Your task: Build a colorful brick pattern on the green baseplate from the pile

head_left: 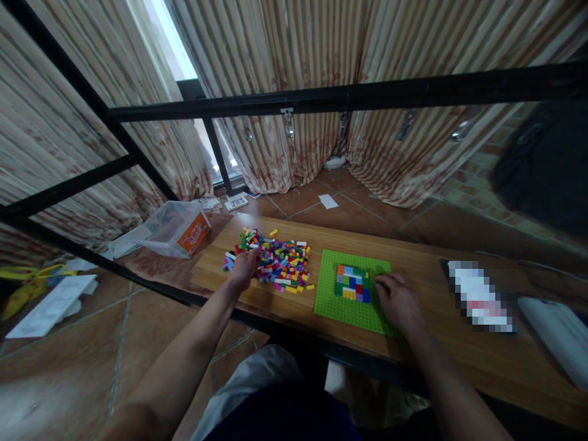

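Note:
A green baseplate [340,306] lies on the wooden table [413,263], with a patch of coloured bricks [352,283] built near its middle. A loose pile of small coloured bricks [282,260] lies to its left. My left hand [244,267] reaches into the pile's left edge, fingers curled down among the bricks; what they hold is hidden. My right hand [399,300] rests on the baseplate's right part, fingers bent and pointing at the built patch, nothing visible in them.
A clear plastic box with an orange label [177,229] lies tipped on the floor left of the table. A black frame bar [349,95] crosses above. A blurred item [480,297] and a white object [555,337] lie on the table's right.

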`<state>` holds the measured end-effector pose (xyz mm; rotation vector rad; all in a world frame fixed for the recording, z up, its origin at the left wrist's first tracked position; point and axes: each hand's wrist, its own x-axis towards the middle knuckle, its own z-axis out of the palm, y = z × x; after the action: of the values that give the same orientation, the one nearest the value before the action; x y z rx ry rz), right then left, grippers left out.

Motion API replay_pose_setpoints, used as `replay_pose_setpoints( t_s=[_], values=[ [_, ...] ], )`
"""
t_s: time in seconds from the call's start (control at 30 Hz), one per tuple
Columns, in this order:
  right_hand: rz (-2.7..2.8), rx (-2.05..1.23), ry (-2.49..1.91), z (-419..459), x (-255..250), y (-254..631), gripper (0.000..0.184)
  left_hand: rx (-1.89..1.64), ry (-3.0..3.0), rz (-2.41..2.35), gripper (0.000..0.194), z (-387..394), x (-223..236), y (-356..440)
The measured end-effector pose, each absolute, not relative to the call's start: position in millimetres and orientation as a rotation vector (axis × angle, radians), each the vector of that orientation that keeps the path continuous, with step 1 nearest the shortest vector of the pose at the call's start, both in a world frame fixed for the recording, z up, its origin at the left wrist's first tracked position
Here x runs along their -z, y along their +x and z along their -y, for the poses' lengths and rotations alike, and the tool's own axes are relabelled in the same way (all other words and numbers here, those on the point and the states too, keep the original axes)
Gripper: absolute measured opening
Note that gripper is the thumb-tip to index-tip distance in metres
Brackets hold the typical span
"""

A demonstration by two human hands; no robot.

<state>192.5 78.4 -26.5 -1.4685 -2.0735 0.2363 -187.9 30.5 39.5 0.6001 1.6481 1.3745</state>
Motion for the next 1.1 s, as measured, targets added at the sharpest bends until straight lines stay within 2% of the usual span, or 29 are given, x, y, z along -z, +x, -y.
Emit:
replay_pose_setpoints(
  t_s=[0.37, 0.57, 0.77, 1.1],
  values=[
    [2.072, -0.242, -1.469, -80.6, 31.0, 194.2, 0.028, -1.096, 0.919, -2.009, 0.033, -43.7, -24.1, -205.7],
    [2.054, -0.242, -1.482, -81.6, 33.4, 193.8, 0.030, -1.066, 1.015, -2.074, 0.026, -41.9, -31.5, -206.9],
    [2.069, -0.206, -1.459, -82.0, 34.5, 194.5, 0.030, -1.245, 0.743, -1.762, 0.017, -35.7, -35.0, -198.7],
    [2.061, -0.206, -1.449, -83.1, 38.6, 196.3, 0.027, -1.358, 0.352, -1.261, 0.016, -23.2, -52.3, -193.0]
  ],
)
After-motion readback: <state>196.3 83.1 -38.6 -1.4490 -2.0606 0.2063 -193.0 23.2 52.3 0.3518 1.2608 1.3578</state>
